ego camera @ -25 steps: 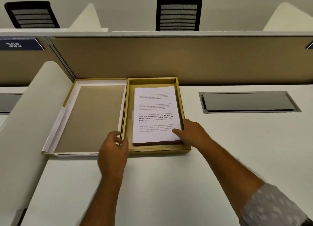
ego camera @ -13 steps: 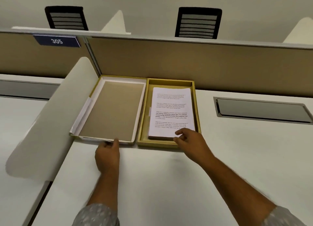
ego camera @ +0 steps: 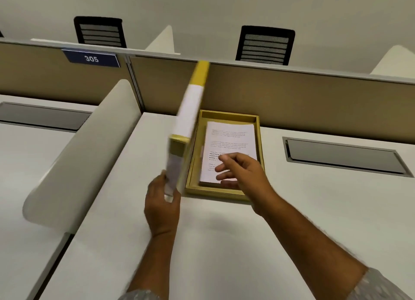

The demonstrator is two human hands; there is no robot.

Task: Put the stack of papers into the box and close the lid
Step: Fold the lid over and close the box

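Observation:
A yellow box (ego camera: 224, 190) lies open on the white desk, with the stack of printed papers (ego camera: 231, 138) lying flat inside it. The lid (ego camera: 187, 124), yellow-edged and white, stands nearly upright along the box's left side, blurred by motion. My left hand (ego camera: 162, 201) grips the lid's near corner. My right hand (ego camera: 241, 170) hovers over the near end of the papers with its fingers spread, holding nothing.
A curved white divider (ego camera: 78, 156) rises to the left of the box. A tan partition (ego camera: 292, 93) runs behind it, with a "305" sign (ego camera: 91, 58). A grey cable hatch (ego camera: 343, 157) sits in the desk (ego camera: 224, 243) to the right. Two black chairs stand beyond.
The lid lay flat and open to the left of the box; my left hand has swung it up to near vertical. My right hand lifted off the papers' corner and spread its fingers.

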